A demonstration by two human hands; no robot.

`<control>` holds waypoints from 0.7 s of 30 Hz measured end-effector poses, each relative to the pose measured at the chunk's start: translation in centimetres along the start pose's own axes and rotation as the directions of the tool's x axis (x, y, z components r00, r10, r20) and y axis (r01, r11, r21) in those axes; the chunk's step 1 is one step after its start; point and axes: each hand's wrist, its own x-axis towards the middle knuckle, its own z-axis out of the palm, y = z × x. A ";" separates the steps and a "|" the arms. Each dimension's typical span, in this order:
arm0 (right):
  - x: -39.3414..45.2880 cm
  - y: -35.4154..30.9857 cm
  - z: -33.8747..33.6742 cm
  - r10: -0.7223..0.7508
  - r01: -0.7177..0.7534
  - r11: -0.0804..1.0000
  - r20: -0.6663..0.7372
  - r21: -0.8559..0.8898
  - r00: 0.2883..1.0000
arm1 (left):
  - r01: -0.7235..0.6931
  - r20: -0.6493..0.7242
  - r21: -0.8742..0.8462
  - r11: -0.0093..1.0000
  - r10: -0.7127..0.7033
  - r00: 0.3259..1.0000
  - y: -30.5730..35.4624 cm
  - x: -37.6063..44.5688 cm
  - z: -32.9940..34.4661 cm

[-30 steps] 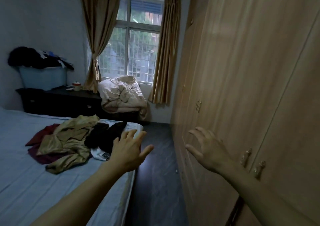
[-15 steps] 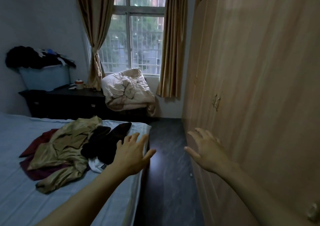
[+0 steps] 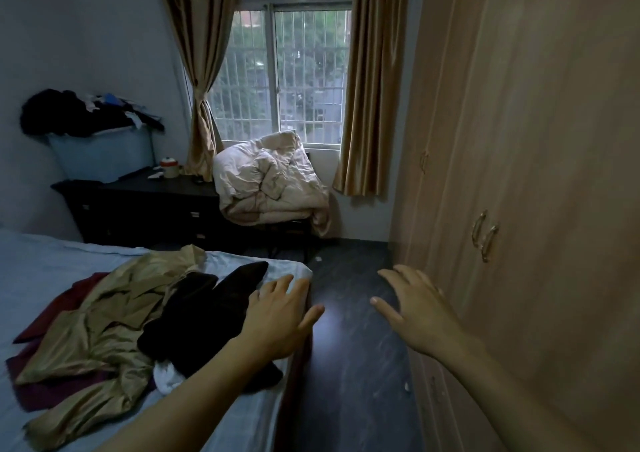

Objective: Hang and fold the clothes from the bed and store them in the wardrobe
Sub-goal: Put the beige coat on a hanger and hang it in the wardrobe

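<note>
A heap of clothes lies on the bed (image 3: 41, 264) near its corner: an olive-gold garment (image 3: 100, 327), a dark red one (image 3: 65, 299) under it, a black garment (image 3: 204, 313) and a bit of white cloth (image 3: 166, 380). My left hand (image 3: 277, 316) hovers with fingers spread over the bed's corner, just right of the black garment, holding nothing. My right hand (image 3: 415, 306) is held out with fingers spread above the floor, close to the light wooden wardrobe (image 3: 540, 140), whose doors are closed. A pair of door handles (image 3: 485, 235) sits up and right of that hand.
A dark floor aisle (image 3: 349, 347) runs between bed and wardrobe toward the window (image 3: 287, 71). A chair piled with a cream duvet (image 3: 270, 181) stands at its far end. A black dresser (image 3: 145, 206) carries a blue bin (image 3: 100, 154) heaped with clothes.
The view has advanced toward the window and the clothes pile looks nearer. Both hands stay outstretched and empty; the wardrobe handles now appear to the right of my right hand.
</note>
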 end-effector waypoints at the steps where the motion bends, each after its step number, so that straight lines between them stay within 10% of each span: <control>1: 2.1 0.7 0.8 0.000 0.000 1.000 0.007 -0.004 1.000 | 0.011 -0.007 0.002 1.000 -0.011 1.000 -0.5 2.0 1.0; 21: 41.1 10.8 9.2 0.016 -0.019 0.997 0.047 0.072 0.999 | 0.080 -0.049 -0.129 0.988 -0.087 0.995 -8.1 41.1 11.5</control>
